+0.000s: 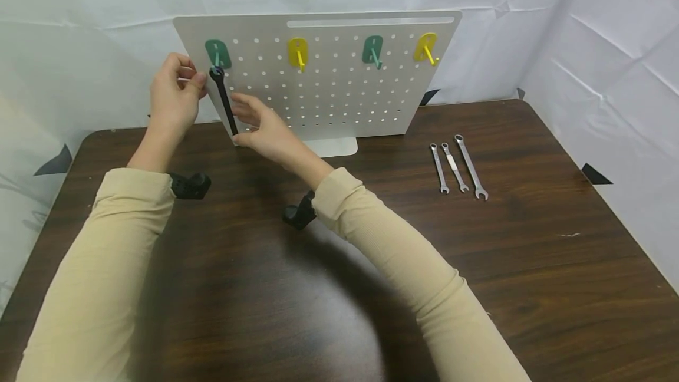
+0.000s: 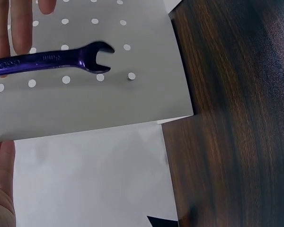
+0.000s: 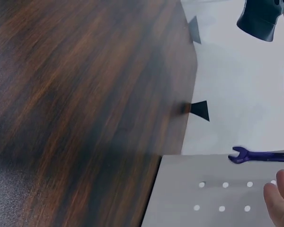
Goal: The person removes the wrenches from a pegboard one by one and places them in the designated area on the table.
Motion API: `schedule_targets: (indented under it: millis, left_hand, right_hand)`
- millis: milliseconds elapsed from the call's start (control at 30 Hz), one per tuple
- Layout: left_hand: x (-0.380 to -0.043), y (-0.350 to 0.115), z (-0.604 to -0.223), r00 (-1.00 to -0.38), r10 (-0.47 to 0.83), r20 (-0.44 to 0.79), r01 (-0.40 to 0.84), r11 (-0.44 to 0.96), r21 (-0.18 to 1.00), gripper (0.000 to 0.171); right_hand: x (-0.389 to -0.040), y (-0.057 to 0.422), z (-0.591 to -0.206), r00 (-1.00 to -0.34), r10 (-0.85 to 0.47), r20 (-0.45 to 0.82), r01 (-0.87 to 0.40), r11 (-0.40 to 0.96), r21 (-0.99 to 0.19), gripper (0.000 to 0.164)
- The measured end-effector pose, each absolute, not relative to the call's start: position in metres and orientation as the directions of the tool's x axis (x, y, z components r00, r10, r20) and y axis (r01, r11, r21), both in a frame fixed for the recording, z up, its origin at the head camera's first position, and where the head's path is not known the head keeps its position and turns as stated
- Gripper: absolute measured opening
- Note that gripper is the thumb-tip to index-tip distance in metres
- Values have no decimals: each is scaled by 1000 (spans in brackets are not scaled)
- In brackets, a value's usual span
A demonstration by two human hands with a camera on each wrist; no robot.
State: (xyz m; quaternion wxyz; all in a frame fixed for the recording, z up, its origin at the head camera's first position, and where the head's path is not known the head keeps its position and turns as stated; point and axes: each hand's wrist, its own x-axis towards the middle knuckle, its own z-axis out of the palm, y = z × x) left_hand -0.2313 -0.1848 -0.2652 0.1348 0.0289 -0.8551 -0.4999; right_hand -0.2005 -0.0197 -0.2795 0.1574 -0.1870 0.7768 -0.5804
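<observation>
A dark combination wrench [image 1: 224, 99], purple-tinted in the wrist views, has its ring end at the left green hook [image 1: 218, 55] on the grey pegboard [image 1: 339, 87]. Its open-ended jaw points down, free of fingers in the left wrist view. Curled at the pegboard's left edge, my left hand [image 1: 176, 96] grips that edge, some fingertips hidden behind it. My right hand [image 1: 267, 131] is just right of the wrench's lower part, fingers spread and relaxed. In the right wrist view, its fingers [image 3: 278, 198] appear beside the wrench [image 3: 260, 156].
Three silver wrenches [image 1: 452, 164] lie on the brown table [image 1: 509, 287] at right. A yellow hook [image 1: 298, 53], another green hook [image 1: 373, 52] and a second yellow hook [image 1: 426, 49] stick out from the pegboard. A white sheet [image 1: 599, 75] hangs behind the table.
</observation>
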Motion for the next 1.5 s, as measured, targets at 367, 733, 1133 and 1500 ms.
schedule_targets:
  millis: [367,733,1133,1500]
  left_hand:
    - [-230,-185,-264,-964,-185,191,82,479,874,5]
    - [-229,-184,-263,-965,-185,185,73,490,869,11]
    - [-232,-185,-264,-966,-184,181,68,495,866,15]
    - [-232,-185,-265,-966,-183,184,68,505,861,20]
  right_hand:
    - [-199,-18,-280,-875,-484,-34,-96,242,-966,47]
    - [-190,-15,-277,-888,-458,-54,-4,125,-992,38]
    - [-186,-11,-270,-886,-458,-71,51,56,-997,38]
    - [-178,-10,-259,-879,-470,-81,95,-5,-996,40]
